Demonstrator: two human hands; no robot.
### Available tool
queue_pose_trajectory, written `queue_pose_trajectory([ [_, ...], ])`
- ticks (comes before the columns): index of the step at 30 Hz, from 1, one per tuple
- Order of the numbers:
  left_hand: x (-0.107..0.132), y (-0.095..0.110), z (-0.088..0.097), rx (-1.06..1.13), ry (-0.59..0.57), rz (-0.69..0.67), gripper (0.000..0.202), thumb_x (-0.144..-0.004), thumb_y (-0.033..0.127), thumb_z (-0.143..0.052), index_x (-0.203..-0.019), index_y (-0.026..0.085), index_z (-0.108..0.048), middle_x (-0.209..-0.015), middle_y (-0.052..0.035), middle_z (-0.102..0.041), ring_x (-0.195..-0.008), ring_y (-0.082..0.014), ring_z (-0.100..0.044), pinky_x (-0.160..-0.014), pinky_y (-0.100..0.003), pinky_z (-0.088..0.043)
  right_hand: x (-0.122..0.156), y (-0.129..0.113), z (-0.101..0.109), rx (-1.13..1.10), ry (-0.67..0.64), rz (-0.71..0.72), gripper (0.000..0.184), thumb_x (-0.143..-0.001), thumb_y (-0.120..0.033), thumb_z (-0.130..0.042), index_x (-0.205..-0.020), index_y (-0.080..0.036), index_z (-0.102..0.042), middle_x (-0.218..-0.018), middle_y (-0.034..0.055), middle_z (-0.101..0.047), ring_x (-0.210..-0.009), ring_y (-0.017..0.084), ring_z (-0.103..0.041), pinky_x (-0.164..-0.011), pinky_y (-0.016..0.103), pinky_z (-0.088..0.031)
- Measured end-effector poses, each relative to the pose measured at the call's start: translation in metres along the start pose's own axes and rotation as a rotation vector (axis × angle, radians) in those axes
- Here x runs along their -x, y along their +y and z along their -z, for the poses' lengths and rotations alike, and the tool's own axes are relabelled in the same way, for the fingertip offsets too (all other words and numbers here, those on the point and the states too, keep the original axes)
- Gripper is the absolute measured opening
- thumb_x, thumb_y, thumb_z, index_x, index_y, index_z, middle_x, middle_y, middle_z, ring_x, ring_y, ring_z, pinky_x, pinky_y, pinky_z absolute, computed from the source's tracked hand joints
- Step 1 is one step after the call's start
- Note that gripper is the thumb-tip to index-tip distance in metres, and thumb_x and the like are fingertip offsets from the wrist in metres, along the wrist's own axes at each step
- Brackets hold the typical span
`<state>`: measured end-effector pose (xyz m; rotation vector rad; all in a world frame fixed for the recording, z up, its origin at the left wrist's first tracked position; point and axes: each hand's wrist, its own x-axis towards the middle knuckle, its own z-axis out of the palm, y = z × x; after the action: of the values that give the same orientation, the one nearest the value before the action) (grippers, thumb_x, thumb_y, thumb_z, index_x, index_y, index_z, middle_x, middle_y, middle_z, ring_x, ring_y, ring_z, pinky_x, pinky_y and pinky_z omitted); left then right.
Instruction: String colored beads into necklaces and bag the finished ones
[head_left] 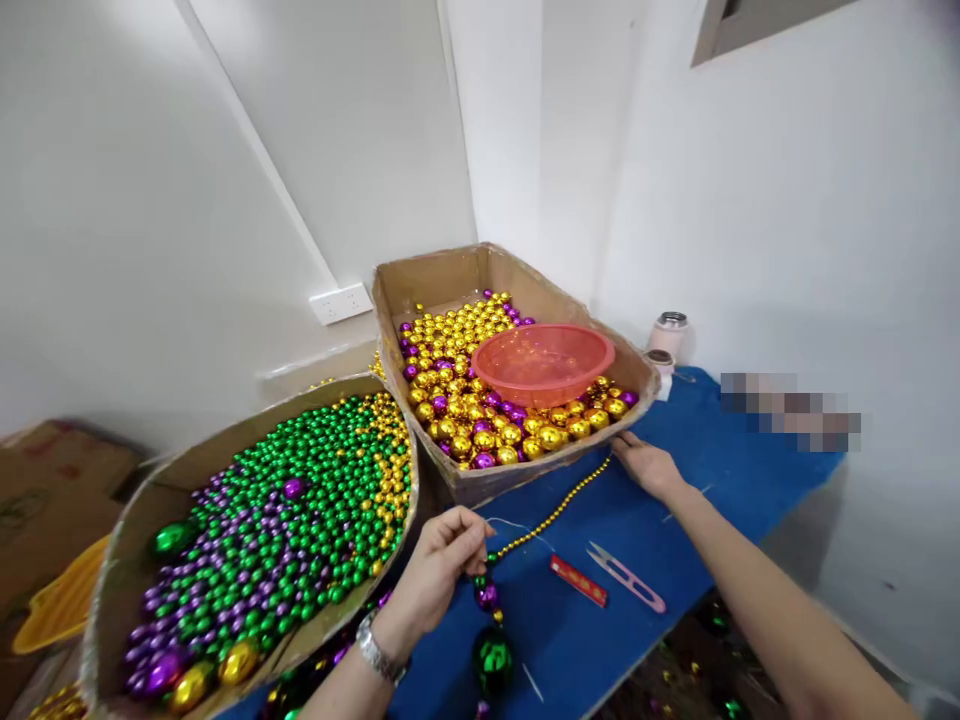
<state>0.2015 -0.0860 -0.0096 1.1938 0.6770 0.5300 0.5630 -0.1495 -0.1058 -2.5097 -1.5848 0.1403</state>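
Observation:
A strand of small gold beads (559, 510) runs slantwise over the blue tabletop between my two hands. My left hand (450, 550), with a metal watch on its wrist, pinches the strand where green beads begin. Below its fingers hang a purple bead (487, 597) and a large green ball (493, 657). By the box's front corner, my right hand (645, 466) is closed at the strand's far end; its fingertips are partly hidden. Thread snips (626, 578) with pink handles and a small red packet (579, 581) lie to the right of my left hand.
A cardboard box (517, 478) holds gold and purple balls and a red plastic basin (544, 364). Left of it, another box (112, 600) is full of green, purple and gold beads. A pink bottle (670, 335) stands against the wall. A yellow scoop (64, 600) lies far left.

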Motion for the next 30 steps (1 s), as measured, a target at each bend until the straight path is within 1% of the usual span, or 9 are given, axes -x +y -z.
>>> queue_pose_trajectory([
  [3, 0.003, 0.000, 0.005, 0.036, 0.039, -0.008, 0.025, -0.076, 0.037, -0.070, -0.077, 0.013, -0.064, -0.060, 0.0027, -0.051, -0.050, -0.0055, -0.039, -0.052, -0.020, -0.037, 0.017, -0.014, 0.022, -0.022, -0.058, 0.049, 0.023, -0.094, -0.033, -0.049, -0.103, -0.014, -0.058, -0.092, 0.0043, -0.064, -0.074, 0.014, -0.062, -0.067, 0.030, -0.050],
  [6, 0.004, -0.001, 0.012, 0.082, 0.107, -0.024, 0.026, -0.074, 0.038, -0.071, -0.075, 0.013, -0.065, -0.057, 0.0049, -0.045, -0.047, -0.0038, -0.033, -0.046, -0.018, -0.030, 0.044, -0.042, 0.056, -0.076, -0.093, 0.197, 0.022, -0.096, -0.025, -0.038, -0.093, -0.017, -0.059, -0.080, 0.0043, -0.066, -0.069, 0.015, -0.062, -0.066, 0.028, -0.047],
  [10, 0.005, 0.003, 0.017, 0.082, 0.164, -0.021, 0.030, -0.071, 0.042, -0.073, -0.074, 0.013, -0.066, -0.053, 0.0071, -0.038, -0.044, -0.0028, -0.023, -0.041, -0.017, -0.021, 0.086, -0.095, 0.111, -0.163, -0.132, 0.463, 0.025, -0.096, -0.025, -0.034, -0.091, -0.022, -0.058, -0.088, 0.0019, -0.066, -0.082, 0.015, -0.062, -0.074, 0.026, -0.045],
  [12, 0.005, 0.006, 0.017, 0.020, 0.192, -0.026, 0.032, -0.069, 0.044, -0.073, -0.073, 0.012, -0.066, -0.056, 0.0054, -0.045, -0.043, -0.0024, -0.022, -0.040, -0.017, -0.017, 0.102, -0.123, 0.134, -0.206, -0.142, 0.604, 0.024, -0.092, -0.018, -0.036, -0.103, -0.021, -0.057, -0.099, 0.0043, -0.066, -0.088, 0.016, -0.062, -0.078, 0.027, -0.045],
  [14, 0.006, 0.008, 0.015, -0.079, 0.221, -0.044, 0.033, -0.070, 0.045, -0.071, -0.074, 0.012, -0.067, -0.061, 0.0026, -0.052, -0.043, -0.0024, -0.025, -0.040, -0.018, -0.017, 0.113, -0.150, 0.148, -0.212, -0.158, 0.718, 0.031, -0.088, -0.010, -0.038, -0.114, -0.019, -0.054, -0.106, 0.0064, -0.065, -0.092, 0.017, -0.063, -0.078, 0.027, -0.046],
  [18, 0.008, 0.009, 0.009, -0.311, 0.186, -0.176, 0.030, -0.076, 0.040, -0.066, -0.071, 0.011, -0.068, -0.064, -0.0013, -0.059, -0.053, -0.0073, -0.041, -0.049, -0.019, -0.031, 0.116, -0.196, 0.149, -0.092, -0.155, 0.931, 0.041, -0.081, -0.002, -0.045, -0.119, -0.017, -0.051, -0.100, 0.0071, -0.066, -0.090, 0.019, -0.062, -0.075, 0.028, -0.046],
  [22, 0.012, 0.011, 0.008, -0.408, 0.011, -0.281, 0.029, -0.075, 0.036, -0.066, -0.063, 0.010, -0.067, -0.056, 0.0011, -0.054, -0.056, -0.0088, -0.040, -0.054, -0.020, -0.032, 0.104, -0.225, 0.136, 0.061, -0.055, 0.996, 0.033, -0.083, 0.000, -0.045, -0.112, -0.014, -0.054, -0.086, 0.0064, -0.064, -0.078, 0.021, -0.060, -0.066, 0.030, -0.044],
  [26, 0.019, 0.016, 0.014, -0.285, -0.122, -0.190, 0.030, -0.075, 0.039, -0.066, -0.067, 0.011, -0.068, -0.057, 0.0019, -0.053, -0.054, -0.0073, -0.036, -0.054, -0.020, -0.031, 0.094, -0.235, 0.129, 0.014, -0.051, 1.011, 0.020, -0.086, -0.003, -0.045, -0.094, -0.017, -0.057, -0.080, 0.0026, -0.060, -0.073, 0.017, -0.055, -0.063, 0.027, -0.040],
  [30, 0.024, 0.015, 0.019, -0.225, -0.174, -0.119, 0.031, -0.072, 0.041, -0.070, -0.072, 0.010, -0.070, -0.062, 0.0000, -0.057, -0.056, -0.0078, -0.041, -0.055, -0.020, -0.033, 0.088, -0.237, 0.122, -0.061, -0.083, 0.985, 0.016, -0.084, -0.006, -0.050, -0.093, -0.017, -0.058, -0.079, 0.0017, -0.059, -0.073, 0.016, -0.054, -0.063, 0.025, -0.038],
])
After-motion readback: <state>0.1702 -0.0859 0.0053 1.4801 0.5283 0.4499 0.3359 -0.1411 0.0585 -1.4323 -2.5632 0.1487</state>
